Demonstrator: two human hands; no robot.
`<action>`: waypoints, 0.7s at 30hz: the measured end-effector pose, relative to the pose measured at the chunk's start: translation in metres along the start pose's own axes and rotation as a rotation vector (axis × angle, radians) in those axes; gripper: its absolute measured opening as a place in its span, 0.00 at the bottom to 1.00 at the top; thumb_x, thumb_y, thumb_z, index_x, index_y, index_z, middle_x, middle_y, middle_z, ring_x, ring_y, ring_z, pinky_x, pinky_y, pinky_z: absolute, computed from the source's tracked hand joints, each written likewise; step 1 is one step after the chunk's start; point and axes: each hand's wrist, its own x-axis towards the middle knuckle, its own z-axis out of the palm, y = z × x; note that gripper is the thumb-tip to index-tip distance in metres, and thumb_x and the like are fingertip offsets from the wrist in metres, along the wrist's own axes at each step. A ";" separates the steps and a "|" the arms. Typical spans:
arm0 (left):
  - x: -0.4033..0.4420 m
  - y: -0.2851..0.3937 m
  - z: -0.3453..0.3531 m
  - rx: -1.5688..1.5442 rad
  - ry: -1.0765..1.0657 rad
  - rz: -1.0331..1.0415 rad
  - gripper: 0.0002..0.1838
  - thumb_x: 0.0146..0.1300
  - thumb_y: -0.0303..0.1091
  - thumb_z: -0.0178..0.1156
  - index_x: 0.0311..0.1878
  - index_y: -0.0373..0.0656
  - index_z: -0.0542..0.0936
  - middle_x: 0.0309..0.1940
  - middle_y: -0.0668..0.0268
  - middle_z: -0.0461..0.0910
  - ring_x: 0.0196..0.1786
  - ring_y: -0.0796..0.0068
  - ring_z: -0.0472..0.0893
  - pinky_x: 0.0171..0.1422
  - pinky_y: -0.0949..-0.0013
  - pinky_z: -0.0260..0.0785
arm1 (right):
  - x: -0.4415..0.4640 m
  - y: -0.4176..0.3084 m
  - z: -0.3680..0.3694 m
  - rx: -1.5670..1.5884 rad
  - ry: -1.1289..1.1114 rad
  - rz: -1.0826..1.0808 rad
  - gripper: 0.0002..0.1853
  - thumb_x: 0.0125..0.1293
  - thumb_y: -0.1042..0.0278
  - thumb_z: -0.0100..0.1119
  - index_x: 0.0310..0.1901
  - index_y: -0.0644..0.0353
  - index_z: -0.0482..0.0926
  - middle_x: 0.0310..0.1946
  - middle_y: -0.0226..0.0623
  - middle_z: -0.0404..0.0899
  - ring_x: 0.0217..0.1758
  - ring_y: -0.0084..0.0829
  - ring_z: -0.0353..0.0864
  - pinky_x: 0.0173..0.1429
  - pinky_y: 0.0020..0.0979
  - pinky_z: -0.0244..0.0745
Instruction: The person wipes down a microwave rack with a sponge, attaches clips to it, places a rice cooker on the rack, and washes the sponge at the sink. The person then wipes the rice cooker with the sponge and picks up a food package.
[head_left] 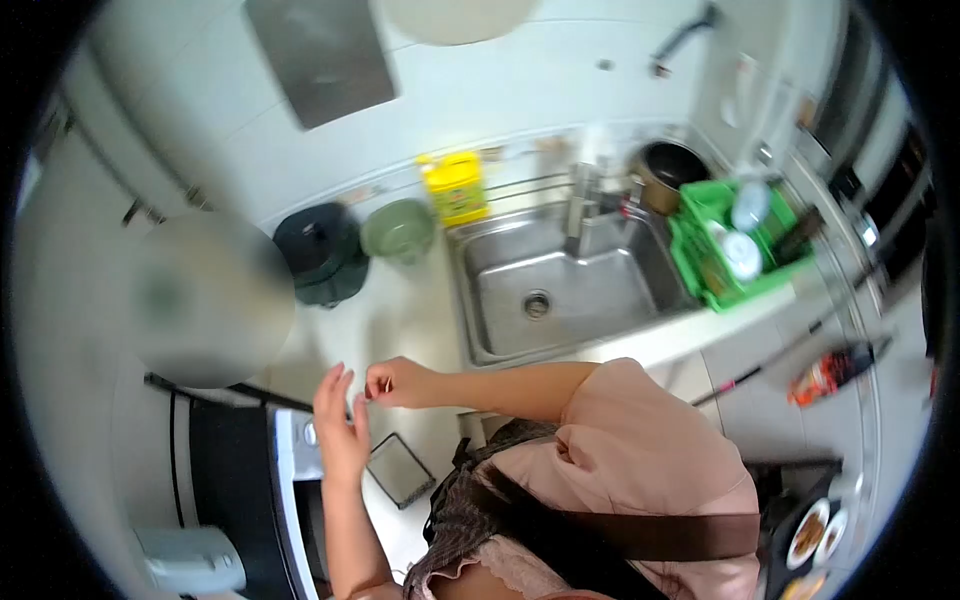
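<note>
My left hand (342,425) is raised above the white counter (410,310), its fingers stretched upward and apart. Close against its thumb side is my right hand (398,383), with fingers curled into a pinch. Whatever sits in that pinch, if anything, is too small and blurred to name. Just below both hands, a white rectangular panel with a dark rim (400,470) lies on the counter. Beyond them stand a dark green lidded bin (322,255) and a pale green basin (398,230).
A steel sink (480,345) with a faucet (578,210) is to the right, beside a yellow jug (455,188). Farther right are a pot (655,195) and a green dish rack (725,300) holding dishes. A blurred round shape (215,330) looms at left; a kettle (190,560) stands lower left.
</note>
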 end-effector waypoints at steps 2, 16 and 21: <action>-0.011 0.031 0.023 -0.054 -0.122 0.074 0.22 0.56 0.27 0.58 0.55 0.37 0.69 0.57 0.52 0.68 0.60 0.51 0.67 0.64 0.56 0.58 | -0.036 -0.011 -0.012 0.025 0.052 0.000 0.05 0.53 0.71 0.58 0.29 0.63 0.75 0.24 0.32 0.77 0.30 0.22 0.75 0.36 0.26 0.71; -0.091 0.159 0.120 -0.290 -0.218 0.579 0.42 0.36 0.41 0.73 0.58 0.44 0.64 0.52 0.54 0.70 0.49 0.53 0.73 0.51 0.56 0.67 | -0.248 -0.078 -0.016 0.136 0.209 0.448 0.10 0.62 0.64 0.50 0.37 0.61 0.75 0.25 0.31 0.74 0.26 0.25 0.70 0.22 0.29 0.63; -0.105 0.177 0.121 -0.386 -0.414 0.284 0.33 0.41 0.31 0.71 0.54 0.45 0.69 0.42 0.54 0.77 0.43 0.52 0.77 0.47 0.62 0.70 | -0.277 -0.032 -0.030 -0.748 -0.087 0.041 0.12 0.60 0.65 0.51 0.38 0.66 0.75 0.30 0.43 0.78 0.30 0.41 0.75 0.33 0.36 0.69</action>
